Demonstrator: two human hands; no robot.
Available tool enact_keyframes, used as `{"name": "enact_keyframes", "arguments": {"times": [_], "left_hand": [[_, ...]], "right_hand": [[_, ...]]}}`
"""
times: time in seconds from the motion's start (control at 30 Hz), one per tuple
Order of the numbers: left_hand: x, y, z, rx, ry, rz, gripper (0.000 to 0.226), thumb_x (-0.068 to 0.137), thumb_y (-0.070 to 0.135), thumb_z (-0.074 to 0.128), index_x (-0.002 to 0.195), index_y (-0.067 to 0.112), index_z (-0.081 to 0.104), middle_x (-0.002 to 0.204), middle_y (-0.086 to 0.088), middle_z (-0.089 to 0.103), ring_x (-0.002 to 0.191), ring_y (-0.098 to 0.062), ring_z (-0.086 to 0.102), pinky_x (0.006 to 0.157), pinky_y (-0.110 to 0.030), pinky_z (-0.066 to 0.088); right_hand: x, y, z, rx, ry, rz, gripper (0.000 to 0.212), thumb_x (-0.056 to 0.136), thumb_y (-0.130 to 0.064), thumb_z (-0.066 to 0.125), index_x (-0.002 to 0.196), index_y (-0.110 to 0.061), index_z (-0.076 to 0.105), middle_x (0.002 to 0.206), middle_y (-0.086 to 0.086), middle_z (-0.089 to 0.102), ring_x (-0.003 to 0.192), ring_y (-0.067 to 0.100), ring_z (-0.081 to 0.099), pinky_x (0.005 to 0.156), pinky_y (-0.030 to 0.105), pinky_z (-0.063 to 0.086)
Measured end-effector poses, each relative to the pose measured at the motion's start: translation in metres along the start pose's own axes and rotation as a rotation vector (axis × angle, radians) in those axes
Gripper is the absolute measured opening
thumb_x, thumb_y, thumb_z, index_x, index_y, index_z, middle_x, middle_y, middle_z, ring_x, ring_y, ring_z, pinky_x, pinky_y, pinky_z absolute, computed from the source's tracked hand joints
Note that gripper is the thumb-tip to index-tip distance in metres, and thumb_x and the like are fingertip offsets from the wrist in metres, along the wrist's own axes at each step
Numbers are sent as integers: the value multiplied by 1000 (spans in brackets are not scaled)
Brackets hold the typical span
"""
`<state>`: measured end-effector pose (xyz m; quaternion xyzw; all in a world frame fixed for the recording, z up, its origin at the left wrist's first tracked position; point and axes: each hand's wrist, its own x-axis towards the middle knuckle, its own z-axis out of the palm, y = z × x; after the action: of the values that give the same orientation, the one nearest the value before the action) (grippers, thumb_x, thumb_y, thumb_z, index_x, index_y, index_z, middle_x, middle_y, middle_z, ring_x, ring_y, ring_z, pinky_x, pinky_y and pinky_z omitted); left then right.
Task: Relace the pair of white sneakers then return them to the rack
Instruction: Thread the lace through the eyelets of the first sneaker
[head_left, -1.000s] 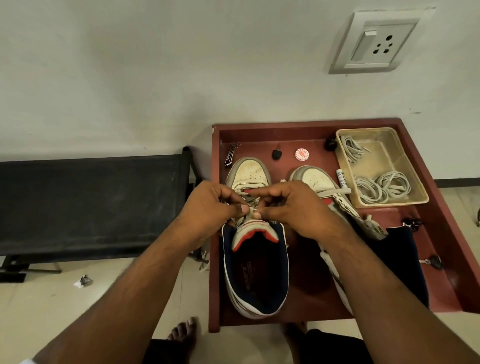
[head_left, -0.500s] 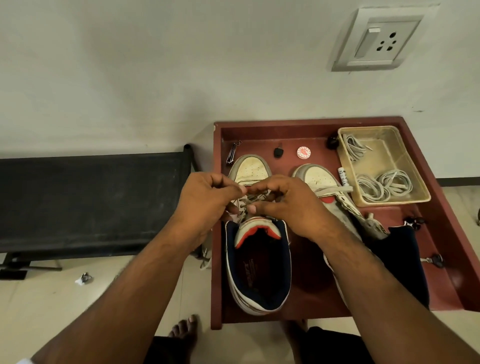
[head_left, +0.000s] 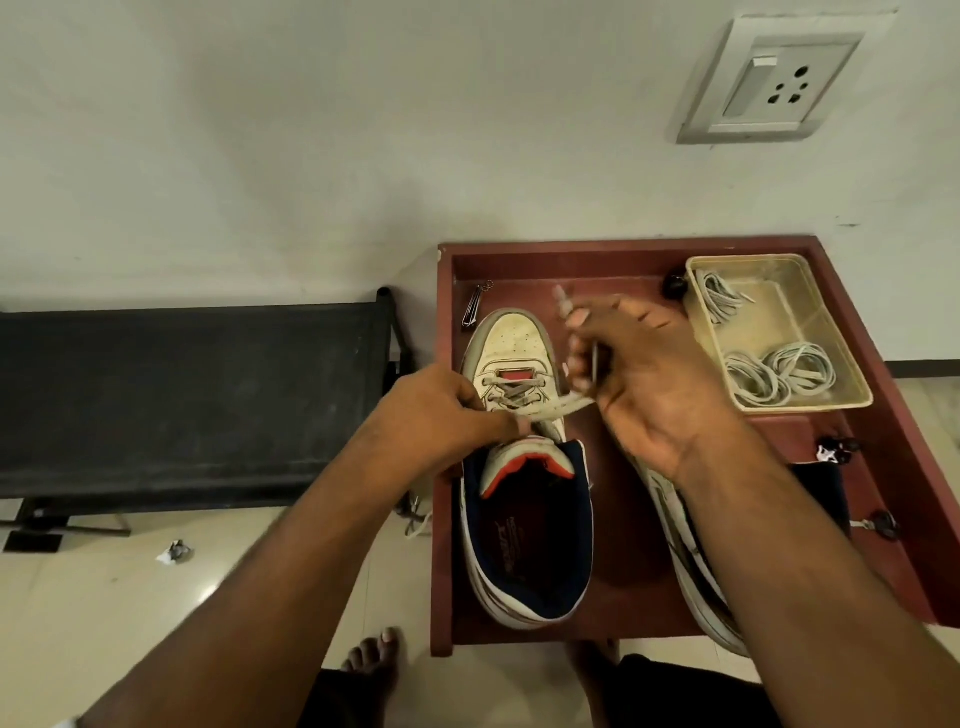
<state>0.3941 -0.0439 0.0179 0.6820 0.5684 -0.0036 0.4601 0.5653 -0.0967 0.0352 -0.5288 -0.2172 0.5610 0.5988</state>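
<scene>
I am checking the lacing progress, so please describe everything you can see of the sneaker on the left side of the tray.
The left sneaker is white and worn-looking, with a navy lining and a red-edged tongue. It lies flat in the red tray, toe toward the wall. Only its lowest eyelets are laced. The left hand holds it near the tongue, while the right hand pulls the flat lace out sideways.

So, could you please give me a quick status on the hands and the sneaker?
Left hand pinning lace at sneaker. Right hand pulling lace end. Nothing obstructing.
</scene>
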Motion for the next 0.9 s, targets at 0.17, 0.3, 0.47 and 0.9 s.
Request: {"name": "enact_keyframes", "arguments": {"times": [0.17, 0.3, 0.47, 0.9], "left_hand": [[4, -4, -6, -43, -11, -26, 16, 85, 21, 74, 76, 9, 76, 78, -8, 74, 78, -27, 72, 74, -47, 61], [5, -11, -8, -309, -65, -115, 9, 87, 7, 70, 84, 0, 75, 89, -19, 74, 90, -36, 71, 76, -44, 62], [4, -13, -7, -506, -93, -170, 12, 87, -3, 67, 96, -8, 71, 98, -23, 72, 77, -22, 68, 56, -23, 59], [11, -11, 0, -675, -49, -215, 7, 86, -6, 66, 91, -8, 70, 77, -15, 70, 56, -13, 68, 47, -21, 52]], "right_hand": [[-3, 17, 9, -617, -69, -63, 4, 81, -10, 75, 78, -10, 74, 66, -8, 70, 60, -2, 62, 57, 11, 46], [2, 27, 7, -971, -92, -32, 3, 82, -18, 76, 78, -18, 76, 76, -12, 70, 73, 0, 65, 71, 20, 49], [3, 33, 11, -1111, -114, -38, 5, 84, -21, 74, 80, -18, 76, 83, -12, 69, 80, -1, 61, 75, 23, 46], [2, 46, 16, -1215, -15, -134, 10, 87, -29, 69, 87, -22, 77, 87, -5, 72, 81, 10, 65, 79, 33, 54]]}}
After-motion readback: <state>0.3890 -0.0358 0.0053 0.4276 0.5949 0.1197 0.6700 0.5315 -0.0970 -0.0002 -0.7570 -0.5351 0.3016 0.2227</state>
